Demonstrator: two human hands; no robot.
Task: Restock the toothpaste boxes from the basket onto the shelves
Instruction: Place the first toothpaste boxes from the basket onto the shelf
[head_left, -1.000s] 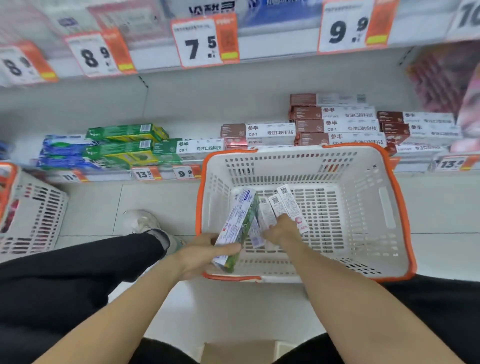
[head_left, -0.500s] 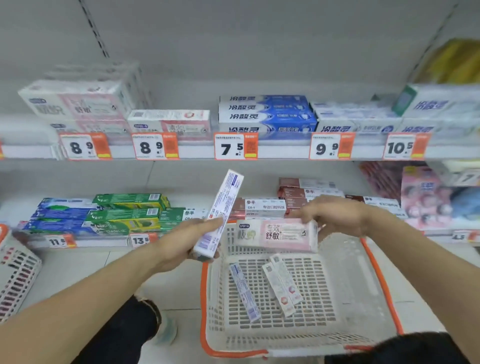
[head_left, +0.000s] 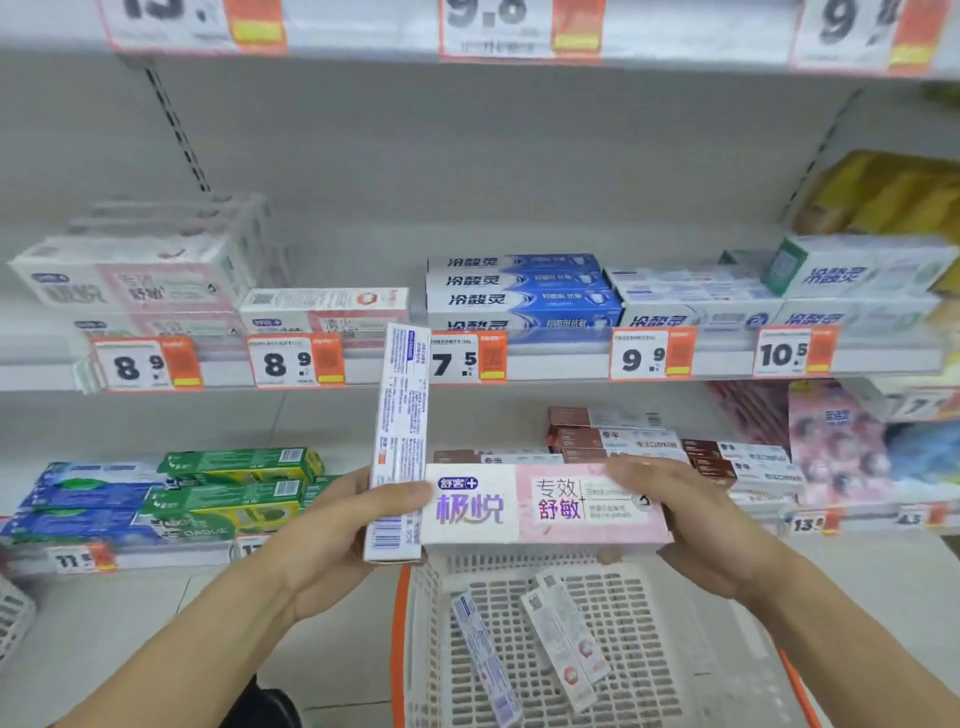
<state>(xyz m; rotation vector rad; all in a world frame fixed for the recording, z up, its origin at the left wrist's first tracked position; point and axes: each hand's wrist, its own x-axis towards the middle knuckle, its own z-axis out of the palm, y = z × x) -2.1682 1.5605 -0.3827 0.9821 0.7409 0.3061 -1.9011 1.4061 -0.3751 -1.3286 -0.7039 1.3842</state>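
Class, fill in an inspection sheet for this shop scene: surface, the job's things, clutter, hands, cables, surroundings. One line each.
Surface: middle shelf stocked with toothpaste boxes, price tags along its edge.
Job's things: basket holds three boxes; pink box held level; white box held upright.
Clutter: nothing seen.
Hands: left hand grips the white box; right hand holds the pink box.
Cables: nothing seen.
Surroundings: lower shelf with green boxes; second basket at left edge.
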